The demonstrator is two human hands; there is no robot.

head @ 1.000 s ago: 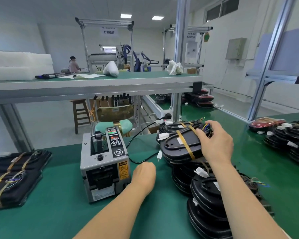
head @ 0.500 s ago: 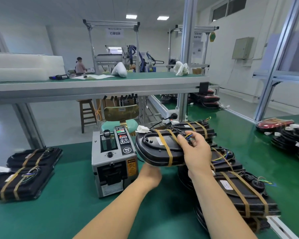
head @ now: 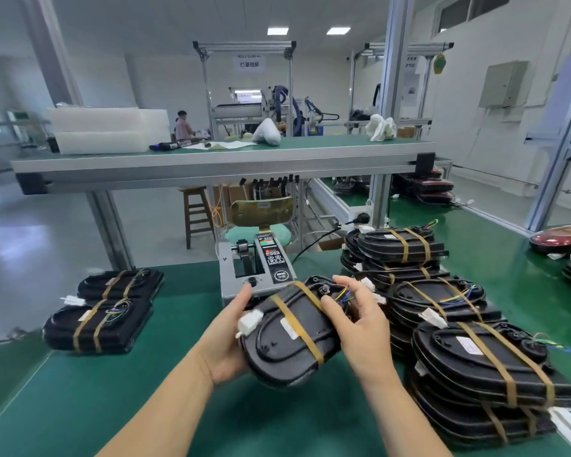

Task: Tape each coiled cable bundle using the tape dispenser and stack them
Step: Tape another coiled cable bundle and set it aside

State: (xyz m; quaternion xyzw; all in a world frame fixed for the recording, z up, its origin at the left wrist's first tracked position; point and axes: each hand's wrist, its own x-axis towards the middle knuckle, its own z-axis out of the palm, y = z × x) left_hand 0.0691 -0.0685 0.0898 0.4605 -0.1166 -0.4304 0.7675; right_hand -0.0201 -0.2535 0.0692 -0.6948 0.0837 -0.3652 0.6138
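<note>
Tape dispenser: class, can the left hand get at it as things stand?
Probably not yet: the left hand grips the black bundle, which also hides the front of the tape dispenser behind it.

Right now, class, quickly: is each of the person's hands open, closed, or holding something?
Left hand: holds the taped cable bundle from under its left end.
Right hand: grips the same bundle at its right end.

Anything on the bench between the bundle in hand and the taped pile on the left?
Nothing visible: only green mat lies between the held bundle and the left pile; the tape dispenser stands behind the bundle, off that line.
</note>
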